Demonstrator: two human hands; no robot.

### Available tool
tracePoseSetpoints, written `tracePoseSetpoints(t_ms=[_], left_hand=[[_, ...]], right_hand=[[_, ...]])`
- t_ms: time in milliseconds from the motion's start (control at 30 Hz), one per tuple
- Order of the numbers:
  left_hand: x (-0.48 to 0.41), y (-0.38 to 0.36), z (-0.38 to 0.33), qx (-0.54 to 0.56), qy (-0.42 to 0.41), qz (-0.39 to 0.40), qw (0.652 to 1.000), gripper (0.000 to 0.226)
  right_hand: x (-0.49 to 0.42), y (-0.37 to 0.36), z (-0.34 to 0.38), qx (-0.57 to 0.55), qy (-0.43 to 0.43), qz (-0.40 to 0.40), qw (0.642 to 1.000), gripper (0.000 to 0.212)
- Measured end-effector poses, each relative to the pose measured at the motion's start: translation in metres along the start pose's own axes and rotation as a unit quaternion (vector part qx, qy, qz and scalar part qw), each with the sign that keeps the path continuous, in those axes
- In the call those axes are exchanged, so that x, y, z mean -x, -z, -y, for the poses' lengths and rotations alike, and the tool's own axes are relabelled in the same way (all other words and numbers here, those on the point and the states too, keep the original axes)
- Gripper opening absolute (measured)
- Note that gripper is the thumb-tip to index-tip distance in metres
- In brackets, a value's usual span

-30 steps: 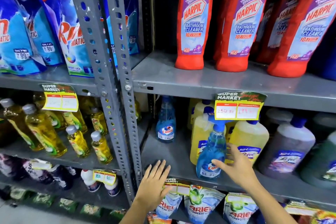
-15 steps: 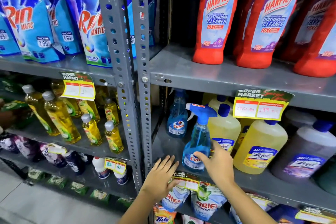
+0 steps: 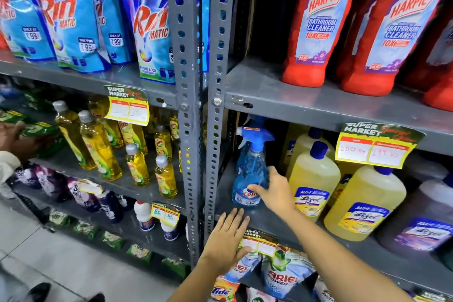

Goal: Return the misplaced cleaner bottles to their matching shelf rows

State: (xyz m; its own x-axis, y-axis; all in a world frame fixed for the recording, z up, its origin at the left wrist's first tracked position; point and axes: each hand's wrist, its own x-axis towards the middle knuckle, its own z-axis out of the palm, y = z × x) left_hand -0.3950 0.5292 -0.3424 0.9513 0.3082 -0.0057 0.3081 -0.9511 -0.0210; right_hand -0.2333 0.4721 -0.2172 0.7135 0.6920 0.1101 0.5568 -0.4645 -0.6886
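Observation:
A blue Colin spray bottle [image 3: 249, 169] stands upright at the left end of the middle shelf [image 3: 267, 222], right beside the grey upright post. A second spray bottle shows only as a blue trigger top just behind it. My right hand [image 3: 275, 195] wraps the bottle's lower right side, with the thumb across the front label and the fingers behind. My left hand [image 3: 226, 240] lies flat with fingers spread on the shelf's front lip, beside a price tag, holding nothing.
Yellow Lizol bottles [image 3: 315, 179] and a purple one [image 3: 421, 225] crowd the shelf right of the spray bottle. Red Harpic bottles [image 3: 316, 24] stand above, Ariel pouches [image 3: 282, 277] below. Left bay holds Rin pouches [image 3: 73, 17] and yellow Vim bottles [image 3: 98, 144]. Another person's hand [image 3: 11, 136] reaches in far left.
My right hand has slid the spray bottle leftward along the shelf, from in front of the yellow bottles to the left end. The left hand stayed on the shelf lip.

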Motion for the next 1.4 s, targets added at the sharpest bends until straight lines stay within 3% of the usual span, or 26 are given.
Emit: tracePoseSetpoints(t_ms=[700, 1233, 1400], left_hand=[[0.002, 0.002, 0.000, -0.022, 0.002, -0.001, 1.000, 0.072], [0.001, -0.002, -0.001, -0.031, 0.009, 0.012, 0.999, 0.073], [0.003, 0.006, -0.002, -0.015, -0.009, -0.029, 0.999, 0.070]], right_hand=[[0.005, -0.001, 0.010, 0.074, 0.004, 0.003, 0.997, 0.059], [0.007, -0.004, 0.008, 0.062, -0.011, 0.015, 0.998, 0.061], [0.011, 0.001, 0.014, 0.054, -0.012, 0.027, 0.998, 0.059]])
